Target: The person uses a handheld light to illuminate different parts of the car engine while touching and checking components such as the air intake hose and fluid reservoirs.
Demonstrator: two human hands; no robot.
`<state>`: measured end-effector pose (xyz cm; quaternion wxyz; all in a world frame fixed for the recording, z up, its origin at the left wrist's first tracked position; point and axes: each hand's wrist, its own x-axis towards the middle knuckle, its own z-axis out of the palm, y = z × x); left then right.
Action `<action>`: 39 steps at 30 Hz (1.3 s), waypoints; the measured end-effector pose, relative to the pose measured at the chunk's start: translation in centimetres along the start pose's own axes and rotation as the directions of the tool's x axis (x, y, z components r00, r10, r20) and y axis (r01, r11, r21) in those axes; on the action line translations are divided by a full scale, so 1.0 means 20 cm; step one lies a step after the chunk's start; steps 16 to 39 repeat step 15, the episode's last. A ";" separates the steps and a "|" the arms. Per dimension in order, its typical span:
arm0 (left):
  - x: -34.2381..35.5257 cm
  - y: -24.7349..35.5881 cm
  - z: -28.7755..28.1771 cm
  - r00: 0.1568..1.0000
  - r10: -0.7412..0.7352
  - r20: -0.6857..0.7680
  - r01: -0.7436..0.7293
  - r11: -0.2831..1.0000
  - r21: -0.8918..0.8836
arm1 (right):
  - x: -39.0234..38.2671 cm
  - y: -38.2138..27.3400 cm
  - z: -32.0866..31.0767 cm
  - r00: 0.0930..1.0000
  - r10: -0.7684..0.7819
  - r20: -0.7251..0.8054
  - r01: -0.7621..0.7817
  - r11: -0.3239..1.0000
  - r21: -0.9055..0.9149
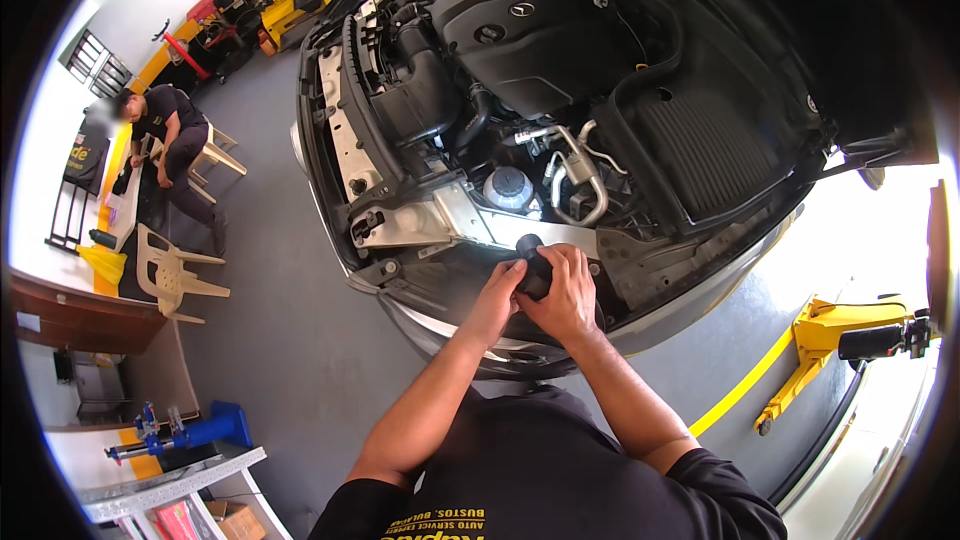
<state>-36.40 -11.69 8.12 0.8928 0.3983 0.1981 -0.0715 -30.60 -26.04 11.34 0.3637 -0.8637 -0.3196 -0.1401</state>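
Observation:
Both my hands meet over the front corner of a car whose hood is up. Between them is a small black cylindrical part (534,268) with a narrower end pointing away from me; its exact kind I cannot make out. My left hand (497,302) closes on its left side with thumb and fingers. From the right, my right hand (566,296) wraps around it. Just beyond the hands lie a brightly lit metal strip (495,230) and a whitish fluid reservoir with a black cap (509,183). Silver pipes (583,180) bend beside the reservoir.
A black engine cover (535,35) and a ribbed black panel (715,150) fill the bay. A yellow lift arm (835,325) stands at right. At left, a person (175,135) sits by plastic chairs (172,275). A blue vise (205,428) is on a bench at lower left.

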 end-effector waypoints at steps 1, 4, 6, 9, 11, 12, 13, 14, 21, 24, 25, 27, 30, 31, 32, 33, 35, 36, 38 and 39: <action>0.02 0.03 -0.04 1.000 0.013 0.005 -0.013 1.000 0.014 | 0.03 -0.01 0.04 1.000 -0.024 -0.007 0.024 1.000 0.005; 0.12 0.15 -0.20 1.000 -0.010 0.002 0.010 0.998 0.057 | 0.12 -0.04 0.23 0.999 -0.005 -0.047 0.007 0.999 0.032; 0.26 0.22 -0.36 1.000 -0.018 0.020 0.017 0.998 0.055 | 0.20 -0.08 0.37 0.999 -0.012 -0.048 0.011 1.000 -0.010; 0.42 0.36 -0.56 0.998 0.038 0.053 -0.042 0.997 0.067 | 0.33 -0.15 0.66 0.999 0.020 -0.027 -0.022 0.997 -0.079; 0.51 0.50 -0.59 0.998 0.004 0.066 -0.009 0.997 0.082 | 0.43 -0.15 0.80 0.989 0.090 -0.116 -0.103 0.988 -0.111; 0.55 0.56 -0.59 0.998 -0.003 0.059 -0.004 0.994 0.111 | 0.46 -0.15 0.84 0.989 0.110 -0.103 -0.123 0.983 -0.134; 0.59 0.63 -0.64 0.997 -0.031 0.063 0.024 0.994 0.111 | 0.51 -0.17 0.91 0.986 0.127 -0.111 -0.143 0.979 -0.146; 0.63 0.69 -0.68 0.997 -0.057 0.060 0.047 0.988 0.147 | 0.56 -0.20 0.97 0.982 0.146 -0.121 -0.164 0.974 -0.159; 0.68 0.75 -0.73 0.995 -0.081 0.055 0.069 0.980 0.188 | 0.62 -0.24 1.01 0.981 0.163 -0.107 -0.179 0.971 -0.160; 0.68 0.75 -0.73 0.995 -0.081 0.055 0.069 0.980 0.188 | 0.62 -0.24 1.01 0.981 0.163 -0.107 -0.179 0.971 -0.160; 0.68 0.75 -0.73 0.995 -0.081 0.055 0.069 0.980 0.188 | 0.62 -0.24 1.01 0.981 0.163 -0.107 -0.179 0.971 -0.160; 0.68 0.75 -0.73 0.995 -0.081 0.055 0.069 0.980 0.188 | 0.62 -0.24 1.01 0.981 0.163 -0.107 -0.179 0.971 -0.160; 0.68 0.75 -0.73 0.995 -0.081 0.055 0.069 0.980 0.188 | 0.62 -0.24 1.01 0.981 0.163 -0.107 -0.179 0.971 -0.160; 0.68 0.75 -0.73 0.995 -0.081 0.055 0.069 0.980 0.188 | 0.62 -0.24 1.01 0.981 0.163 -0.107 -0.179 0.971 -0.160; 0.68 0.75 -0.73 0.995 -0.081 0.055 0.069 0.980 0.188 | 0.62 -0.24 1.01 0.981 0.163 -0.107 -0.179 0.971 -0.160; 0.68 0.75 -0.73 0.995 -0.081 0.055 0.069 0.980 0.188 | 0.62 -0.24 1.01 0.981 0.163 -0.107 -0.179 0.971 -0.160; 0.68 0.75 -0.73 0.995 -0.081 0.055 0.069 0.980 0.188 | 0.62 -0.24 1.01 0.981 0.163 -0.107 -0.179 0.971 -0.160; 0.68 0.75 -0.73 0.995 -0.081 0.055 0.069 0.980 0.188 | 0.62 -0.24 1.01 0.981 0.163 -0.107 -0.179 0.971 -0.160; 0.68 0.75 -0.73 0.995 -0.081 0.055 0.069 0.980 0.188 | 0.62 -0.24 1.01 0.981 0.163 -0.107 -0.179 0.971 -0.160; 0.68 0.75 -0.73 0.995 -0.081 0.055 0.069 0.980 0.188 | 0.62 -0.24 1.01 0.981 0.163 -0.107 -0.179 0.971 -0.160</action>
